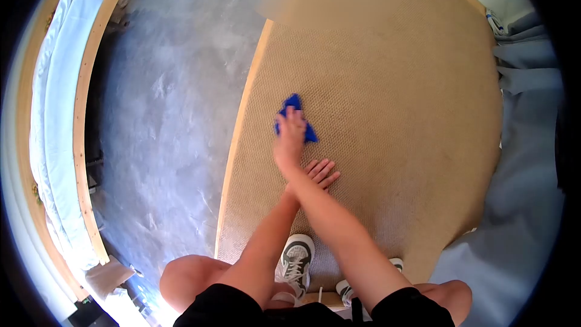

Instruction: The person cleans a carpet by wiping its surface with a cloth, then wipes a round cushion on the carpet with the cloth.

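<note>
My right hand (291,135) presses a crumpled blue cloth (295,100) against the brown textured carpet (393,115). Parts of the cloth stick out beyond the fingers at the top and on the right, and the hand is slightly blurred. Beneath my right forearm, my left hand (322,173) rests flat on the carpet with its fingers spread. The two arms cross at the wrists, so part of the left hand's back is hidden. Around the cloth, the carpet looks a little darker and mottled.
A pale wooden edge (247,94) separates the carpet from the grey floor (163,109). At the left stands a wooden bed frame (82,127) with light bedding. Grey-blue curtain fabric (526,163) hangs at the right. My shoes (296,260) are on the carpet's near side.
</note>
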Demonstrator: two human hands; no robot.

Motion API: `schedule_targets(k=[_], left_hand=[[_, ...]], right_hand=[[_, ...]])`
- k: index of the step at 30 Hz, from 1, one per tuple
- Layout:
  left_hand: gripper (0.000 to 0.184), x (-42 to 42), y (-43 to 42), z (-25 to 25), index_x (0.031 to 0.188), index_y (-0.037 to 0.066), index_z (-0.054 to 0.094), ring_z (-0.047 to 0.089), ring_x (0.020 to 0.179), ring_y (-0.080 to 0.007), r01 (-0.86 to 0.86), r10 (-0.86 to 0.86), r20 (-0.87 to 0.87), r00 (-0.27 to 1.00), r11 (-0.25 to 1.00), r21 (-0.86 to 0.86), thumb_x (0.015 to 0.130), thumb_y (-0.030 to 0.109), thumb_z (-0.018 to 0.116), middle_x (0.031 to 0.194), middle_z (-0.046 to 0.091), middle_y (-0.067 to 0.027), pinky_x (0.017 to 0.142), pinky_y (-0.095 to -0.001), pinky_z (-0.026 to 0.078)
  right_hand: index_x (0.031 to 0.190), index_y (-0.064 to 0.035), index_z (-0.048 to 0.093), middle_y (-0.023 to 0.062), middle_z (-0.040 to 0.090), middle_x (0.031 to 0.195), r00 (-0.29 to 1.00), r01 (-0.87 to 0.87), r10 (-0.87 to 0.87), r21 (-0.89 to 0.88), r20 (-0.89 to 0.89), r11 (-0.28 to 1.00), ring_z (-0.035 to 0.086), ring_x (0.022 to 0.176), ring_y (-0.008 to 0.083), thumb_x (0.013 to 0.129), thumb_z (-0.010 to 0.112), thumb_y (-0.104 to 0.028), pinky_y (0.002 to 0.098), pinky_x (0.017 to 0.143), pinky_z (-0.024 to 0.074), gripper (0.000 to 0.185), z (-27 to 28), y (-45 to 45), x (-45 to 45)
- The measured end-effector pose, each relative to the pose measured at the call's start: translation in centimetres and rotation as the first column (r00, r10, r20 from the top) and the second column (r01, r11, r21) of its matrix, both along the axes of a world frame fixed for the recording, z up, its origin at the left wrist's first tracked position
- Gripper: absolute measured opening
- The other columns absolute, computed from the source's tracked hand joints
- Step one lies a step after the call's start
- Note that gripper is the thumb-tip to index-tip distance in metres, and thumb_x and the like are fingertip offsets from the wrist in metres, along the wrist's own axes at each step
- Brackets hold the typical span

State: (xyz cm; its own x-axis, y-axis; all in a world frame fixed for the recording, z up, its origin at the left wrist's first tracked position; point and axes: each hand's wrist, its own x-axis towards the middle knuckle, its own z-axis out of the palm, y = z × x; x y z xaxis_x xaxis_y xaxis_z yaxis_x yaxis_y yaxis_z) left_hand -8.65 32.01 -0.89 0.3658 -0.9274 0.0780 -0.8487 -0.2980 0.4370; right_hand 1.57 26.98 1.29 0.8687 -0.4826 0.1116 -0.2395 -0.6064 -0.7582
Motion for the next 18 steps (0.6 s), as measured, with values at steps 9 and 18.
schedule_targets(k=[9, 18], left_hand=[[0.062, 1.3, -1.1, 3.5, 0.157, 0.016, 0.042, 0.026, 0.155, -0.031, 0.102, -0.086, -0.103, 0.991, 0.981, 0.164, 0.098, 0.034, 0.055, 0.165, 0.033, -0.0132, 0.127, -0.0511, 0.019], [0.065, 0.4, -1.4, 3.1, 0.151, 0.018, 0.052, 0.033, 0.151, -0.0354, 0.043, 0.003, -0.106, 0.994, 0.903, 0.428, 0.088, 0.033, 0.061, 0.161, 0.041, -0.0153, 0.126, -0.0538, 0.02]], right_hand=[[0.104, -0.0038, 0.068, 0.0177, 0.058, 0.146, 0.834, -0.534, 0.513, 0.526, 0.201, 0.662, 0.051, 0.138, 0.0368, 0.082, 0.061, 0.006, 0.044, 0.116, 0.0383, 0.025, -0.4, 9.0, 2.7], [0.14, 0.0009, 0.055, 0.0085, 0.064, 0.116, 0.959, 0.155, -0.274, 0.941, -0.07, 0.302, 0.06, 0.103, 0.0163, 0.086, 0.066, -0.01, 0.0327, 0.09, 0.0507, 0.057, 4.2, -14.8, -13.4]])
